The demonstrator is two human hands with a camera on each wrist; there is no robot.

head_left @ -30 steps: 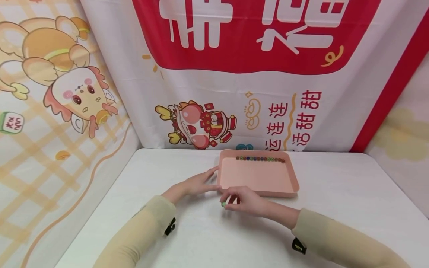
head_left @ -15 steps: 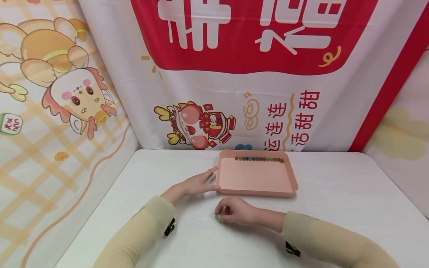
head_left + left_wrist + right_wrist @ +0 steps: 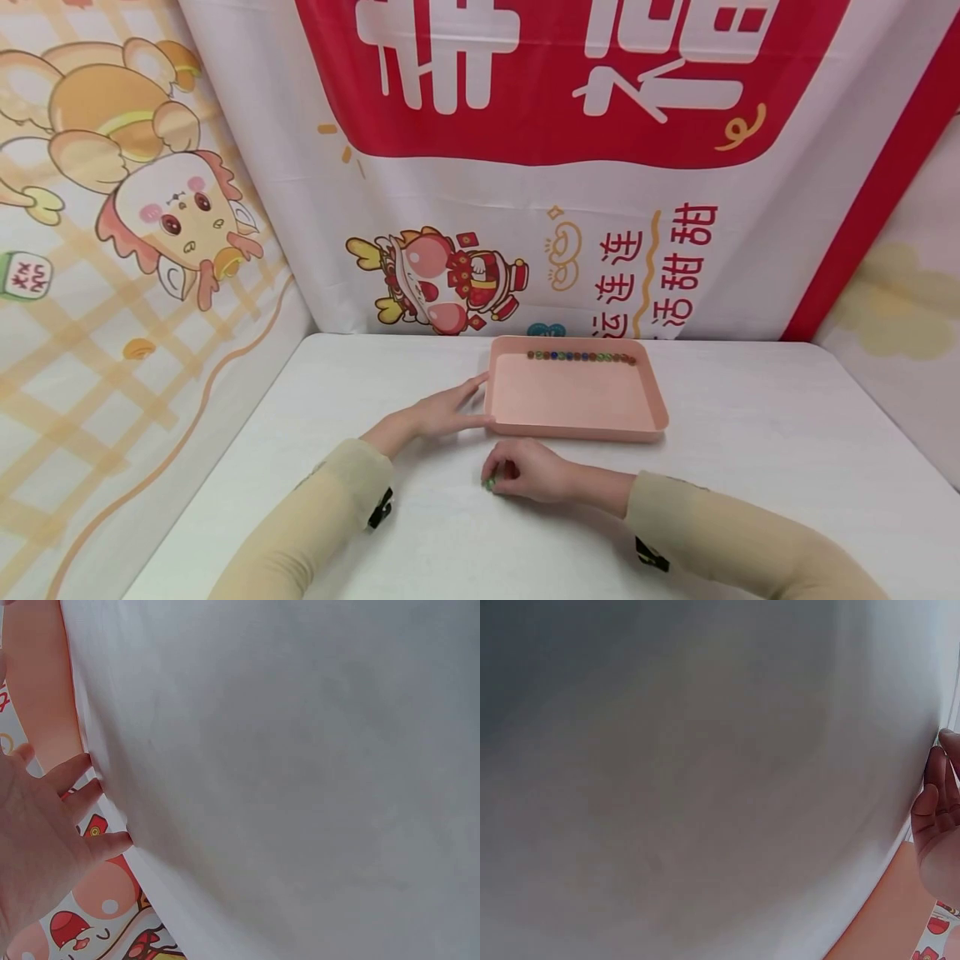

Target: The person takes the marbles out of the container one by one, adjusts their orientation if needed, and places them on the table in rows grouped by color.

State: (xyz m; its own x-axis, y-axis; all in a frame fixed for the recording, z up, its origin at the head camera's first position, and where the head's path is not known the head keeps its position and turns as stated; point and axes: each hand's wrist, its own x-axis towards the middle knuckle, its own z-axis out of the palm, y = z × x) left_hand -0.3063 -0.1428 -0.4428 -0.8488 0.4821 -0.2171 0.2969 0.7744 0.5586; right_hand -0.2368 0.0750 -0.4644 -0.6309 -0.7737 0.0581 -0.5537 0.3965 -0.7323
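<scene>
Small round green glassy marble [image 3: 490, 483]: pinched by the right hand [image 3: 528, 471], just nearside of the tray, partly hidden by fingertips; contact with the white table [image 3: 420, 533] cannot be told. Shallow rectangular pink tray [image 3: 573, 400]: left hand [image 3: 442, 412] at its left wall, fingers spread; row of multicoloured glassy marbles [image 3: 577, 356] along far wall. Red-and-white cloth banner [image 3: 450, 183]: "连连", "甜甜" legible; large white characters cut off above.

In the head view's lower middle, the right hand [image 3: 531, 472] partly hides a green marble [image 3: 490, 483], its pattern too small to tell. The left wrist view's left edge cuts off the left hand [image 3: 41, 840].
</scene>
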